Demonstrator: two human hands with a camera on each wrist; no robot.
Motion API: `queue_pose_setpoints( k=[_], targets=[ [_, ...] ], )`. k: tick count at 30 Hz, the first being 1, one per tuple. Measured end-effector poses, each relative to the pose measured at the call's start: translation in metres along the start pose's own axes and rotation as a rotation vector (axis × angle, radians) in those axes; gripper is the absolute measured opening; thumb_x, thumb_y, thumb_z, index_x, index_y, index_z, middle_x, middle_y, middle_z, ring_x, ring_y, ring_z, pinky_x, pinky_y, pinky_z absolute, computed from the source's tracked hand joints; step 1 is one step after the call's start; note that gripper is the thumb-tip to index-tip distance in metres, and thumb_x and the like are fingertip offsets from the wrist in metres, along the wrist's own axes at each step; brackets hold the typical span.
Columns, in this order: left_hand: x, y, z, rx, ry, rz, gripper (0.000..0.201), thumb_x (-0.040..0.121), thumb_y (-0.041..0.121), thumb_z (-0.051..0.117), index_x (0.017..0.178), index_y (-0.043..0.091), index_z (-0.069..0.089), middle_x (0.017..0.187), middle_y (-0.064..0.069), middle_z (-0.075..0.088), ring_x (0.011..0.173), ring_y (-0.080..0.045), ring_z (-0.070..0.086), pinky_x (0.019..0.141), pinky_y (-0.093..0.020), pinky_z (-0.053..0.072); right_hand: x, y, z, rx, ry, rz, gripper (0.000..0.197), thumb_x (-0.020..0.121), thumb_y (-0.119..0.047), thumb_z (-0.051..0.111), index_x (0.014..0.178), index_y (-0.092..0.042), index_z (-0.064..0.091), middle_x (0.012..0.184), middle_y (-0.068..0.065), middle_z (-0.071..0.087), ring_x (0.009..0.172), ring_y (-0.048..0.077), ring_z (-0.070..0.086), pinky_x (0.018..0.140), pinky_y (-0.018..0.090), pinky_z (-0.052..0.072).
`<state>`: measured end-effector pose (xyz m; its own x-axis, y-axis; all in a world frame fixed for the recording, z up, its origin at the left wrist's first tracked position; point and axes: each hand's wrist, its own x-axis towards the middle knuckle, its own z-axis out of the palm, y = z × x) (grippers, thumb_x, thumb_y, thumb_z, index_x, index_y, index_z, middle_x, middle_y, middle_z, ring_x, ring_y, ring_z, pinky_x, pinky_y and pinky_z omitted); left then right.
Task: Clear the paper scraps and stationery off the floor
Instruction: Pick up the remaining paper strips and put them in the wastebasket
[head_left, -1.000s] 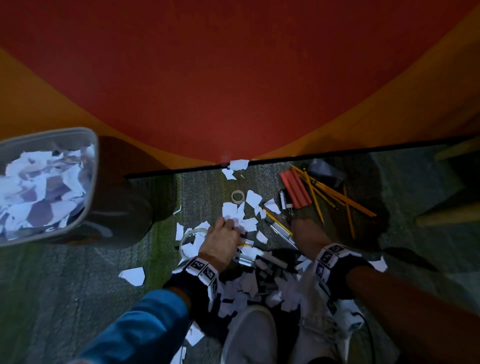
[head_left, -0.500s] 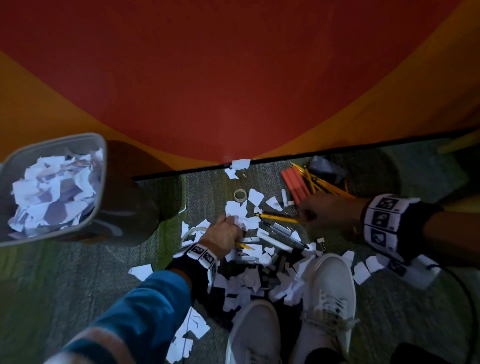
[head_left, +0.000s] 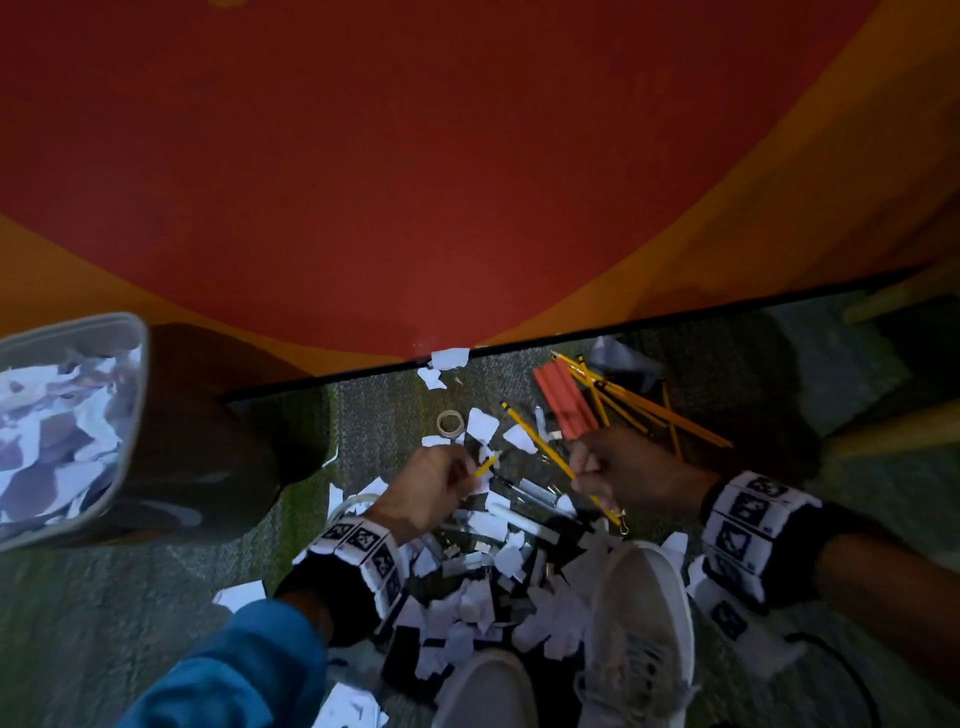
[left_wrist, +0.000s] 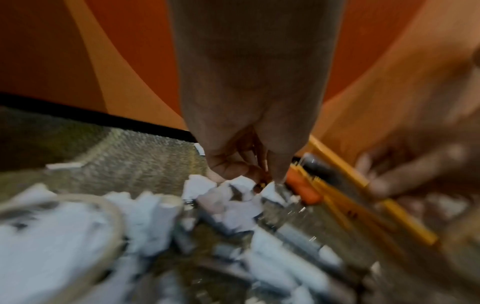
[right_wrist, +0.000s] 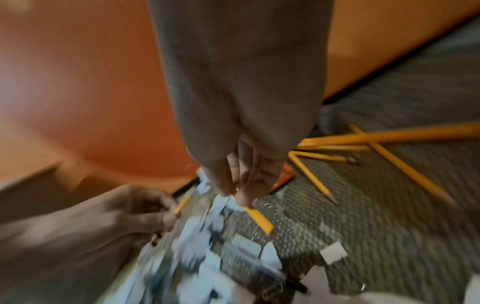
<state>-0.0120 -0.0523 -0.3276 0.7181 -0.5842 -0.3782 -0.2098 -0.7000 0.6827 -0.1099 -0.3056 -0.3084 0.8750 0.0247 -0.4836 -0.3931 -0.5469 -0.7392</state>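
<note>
White paper scraps (head_left: 498, 566) and pens lie heaped on the grey carpet in front of my shoes. My left hand (head_left: 467, 467) hovers over the heap and grips a short yellow pencil (head_left: 485, 465), which the right wrist view also shows as a short pencil (right_wrist: 183, 204). My right hand (head_left: 582, 475) pinches a long yellow pencil (head_left: 540, 441) that slants from upper left to lower right. Its end (right_wrist: 259, 220) pokes out below my fingertips (right_wrist: 244, 197). More yellow pencils (head_left: 634, 405) and red sticks (head_left: 563, 402) lie by the wall. The left wrist view is blurred; scraps (left_wrist: 233, 201) lie under the fingers.
A grey bin (head_left: 130, 415) full of paper scraps stands at the left. A small tape ring (head_left: 449, 422) lies near the wall's black skirting (head_left: 322, 382). My two pale shoes (head_left: 639, 623) stand at the near edge of the heap. A larger clear ring (left_wrist: 114, 218) sits among the scraps.
My right hand came back from the pencil pile toward the middle, carrying a long pencil. My left hand rose off the scraps with a short pencil in it.
</note>
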Motion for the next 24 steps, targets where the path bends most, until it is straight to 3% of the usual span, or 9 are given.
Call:
queue_pose_setpoints(
  k=[2, 5, 9, 11, 13, 16, 19, 22, 24],
  targets=[
    [0.014, 0.019, 0.007, -0.233, 0.069, -0.034, 0.007, 0.089, 0.010, 0.071, 0.086, 0.006, 0.067, 0.068, 0.006, 0.065, 0.059, 0.001, 0.059, 0.064, -0.018, 0.047, 0.005, 0.013, -0.001, 0.095, 0.157, 0.058, 0.018, 0.084, 0.001, 0.069, 0.077, -0.012, 0.059, 0.060, 0.012, 0.059, 0.051, 0.023, 0.057, 0.056, 0.038, 0.047],
    [0.042, 0.061, 0.026, -0.578, 0.071, -0.138, 0.018, 0.089, 0.009, 0.073, 0.093, -0.006, 0.063, 0.063, -0.006, 0.062, 0.046, -0.011, 0.057, 0.051, -0.024, 0.047, 0.009, 0.028, -0.013, 0.077, 0.357, 0.091, 0.012, 0.081, -0.003, 0.074, 0.078, -0.013, 0.067, 0.075, 0.012, 0.070, 0.072, 0.021, 0.066, 0.069, 0.035, 0.050],
    [0.078, 0.102, 0.066, -0.705, 0.029, -0.221, 0.011, 0.093, 0.009, 0.067, 0.093, 0.005, 0.057, 0.071, -0.008, 0.064, 0.041, -0.010, 0.056, 0.038, -0.018, 0.040, 0.011, 0.049, -0.033, -0.004, 0.535, 0.166, 0.010, 0.082, -0.005, 0.074, 0.092, -0.003, 0.074, 0.080, 0.006, 0.067, 0.079, 0.011, 0.061, 0.057, 0.008, 0.038],
    [0.088, 0.111, 0.080, -0.723, -0.038, -0.225, 0.008, 0.095, 0.006, 0.062, 0.090, 0.009, 0.058, 0.075, -0.009, 0.065, 0.046, -0.011, 0.060, 0.039, -0.020, 0.040, 0.014, 0.057, -0.037, -0.060, 0.533, 0.192, 0.012, 0.083, -0.007, 0.074, 0.095, -0.003, 0.074, 0.084, 0.008, 0.069, 0.081, 0.012, 0.061, 0.057, 0.012, 0.036],
    [0.087, 0.105, 0.081, -0.674, -0.042, -0.233, 0.010, 0.097, 0.001, 0.055, 0.091, 0.005, 0.063, 0.077, -0.009, 0.068, 0.050, -0.015, 0.062, 0.042, -0.023, 0.042, 0.018, 0.063, -0.039, -0.083, 0.508, 0.215, 0.015, 0.084, -0.011, 0.074, 0.097, -0.004, 0.072, 0.091, 0.013, 0.072, 0.088, 0.021, 0.066, 0.068, 0.022, 0.038],
    [0.067, 0.081, 0.059, -0.641, 0.076, -0.222, 0.014, 0.096, -0.005, 0.052, 0.092, -0.004, 0.066, 0.073, -0.013, 0.067, 0.046, -0.012, 0.059, 0.041, -0.021, 0.043, 0.016, 0.062, -0.040, -0.116, 0.544, 0.227, 0.017, 0.086, -0.012, 0.071, 0.101, -0.003, 0.071, 0.096, 0.017, 0.072, 0.094, 0.029, 0.067, 0.074, 0.025, 0.042],
    [0.041, 0.046, 0.038, -0.567, 0.257, -0.215, 0.015, 0.094, -0.009, 0.053, 0.091, -0.007, 0.067, 0.069, -0.011, 0.066, 0.044, -0.003, 0.056, 0.044, -0.016, 0.045, 0.010, 0.055, -0.026, -0.138, 0.611, 0.119, 0.007, 0.084, -0.007, 0.069, 0.089, -0.007, 0.074, 0.087, 0.013, 0.074, 0.083, 0.023, 0.069, 0.071, 0.025, 0.045],
    [0.023, 0.019, 0.031, -0.498, 0.352, -0.217, 0.018, 0.093, -0.005, 0.053, 0.087, 0.000, 0.069, 0.072, -0.006, 0.066, 0.058, -0.007, 0.059, 0.053, -0.012, 0.046, 0.008, 0.048, 0.007, -0.060, 0.403, -0.001, 0.008, 0.083, -0.005, 0.068, 0.079, -0.011, 0.072, 0.076, 0.003, 0.073, 0.074, 0.012, 0.067, 0.069, 0.025, 0.048],
    [0.013, 0.007, 0.036, -0.609, 0.335, -0.211, 0.029, 0.091, -0.012, 0.051, 0.079, 0.006, 0.071, 0.069, -0.002, 0.063, 0.063, -0.011, 0.055, 0.057, -0.013, 0.044, 0.007, 0.045, 0.028, -0.055, 0.278, -0.027, 0.008, 0.082, -0.006, 0.070, 0.076, -0.011, 0.071, 0.075, -0.004, 0.070, 0.073, 0.008, 0.065, 0.068, 0.022, 0.047]
  ],
)
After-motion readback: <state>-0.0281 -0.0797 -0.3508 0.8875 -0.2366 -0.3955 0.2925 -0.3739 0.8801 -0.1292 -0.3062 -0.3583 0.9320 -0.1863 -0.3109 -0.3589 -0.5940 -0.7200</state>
